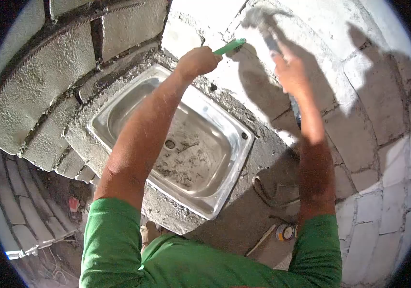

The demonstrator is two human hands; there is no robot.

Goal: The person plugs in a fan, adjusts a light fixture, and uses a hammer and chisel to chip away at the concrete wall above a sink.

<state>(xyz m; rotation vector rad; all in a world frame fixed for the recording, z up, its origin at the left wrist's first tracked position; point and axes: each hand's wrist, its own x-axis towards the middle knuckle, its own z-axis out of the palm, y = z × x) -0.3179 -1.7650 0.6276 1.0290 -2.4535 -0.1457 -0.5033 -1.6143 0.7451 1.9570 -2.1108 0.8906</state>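
My left hand (198, 62) is closed around a green rod-shaped tool (230, 47) in front of the block wall. One end of the tool sticks out to the right; the rest is hidden in my fist, so its exact kind cannot be told. My right hand (292, 72) grips a hammer (271, 42) by its handle, raised to the right of the green tool. The hammer's head is blurred and apart from the tool. Below my left forearm, a metal sink (234, 153) is set in rough mortar, with dirt and grit in its basin.
Block walls (133, 29) with rough mortar joints rise behind and beside the sink. A curved hose or cable (263, 192) lies right of the sink. Lower down are a tape roll (285, 232) and a thin stick (260, 240). A small red object (73, 204) is at left.
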